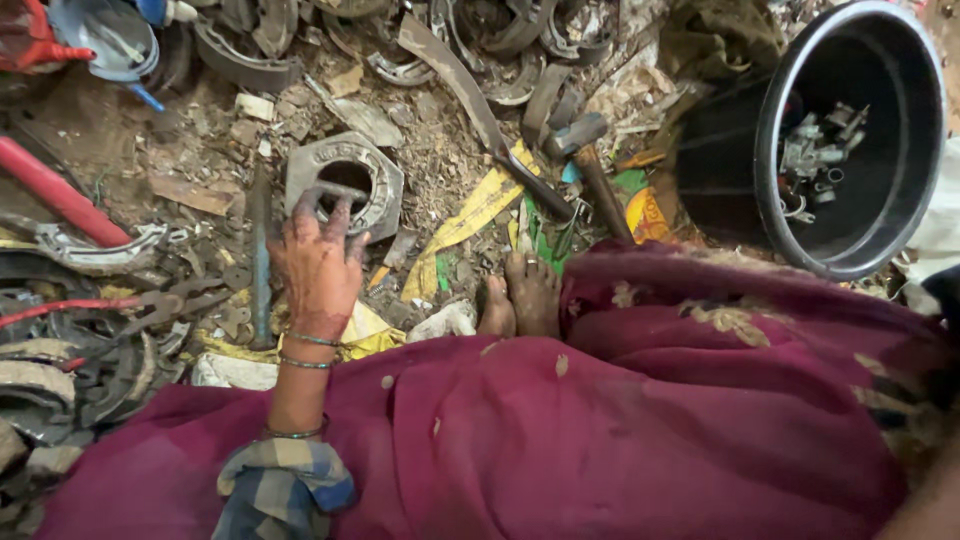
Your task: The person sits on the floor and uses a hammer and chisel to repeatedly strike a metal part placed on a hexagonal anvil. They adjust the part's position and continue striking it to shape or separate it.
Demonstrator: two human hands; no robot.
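My left hand [318, 262] reaches forward, wrist ringed with thin bangles. Its dirty fingertips are closed on a small curved grey metal piece [330, 190]. That piece lies on top of a grey hexagonal metal block [380, 195] with a round hole in its middle. The block sits on ground littered with scrap. A magenta cloth [620, 430] covers my lap, and my bare toes [520, 295] stick out from under it, right of the hand. My right hand is out of the picture.
A black bucket [770, 200] at the right holds several small metal parts [815, 155]. A hammer [590, 150] lies left of it. A steel rod [260, 255], a red pipe [55, 195] and curved brake-shoe-like scrap [240, 65] surround the block.
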